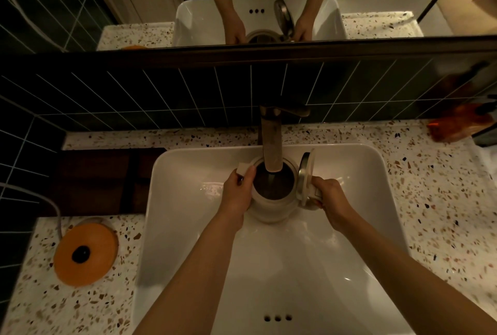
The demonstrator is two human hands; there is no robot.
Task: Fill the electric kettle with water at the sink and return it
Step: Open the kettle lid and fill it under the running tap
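Note:
A white electric kettle stands upright inside the white sink basin, directly under the bronze faucet spout. Its lid is flipped open to the right and the dark inside shows. My left hand grips the kettle's left side near the spout. My right hand is wrapped around the kettle's handle on the right. I cannot tell whether water is running.
The orange round kettle base with its grey cord sits on the speckled counter left of the sink. An orange packet lies at the back right. Dark tiles and a mirror rise behind the faucet.

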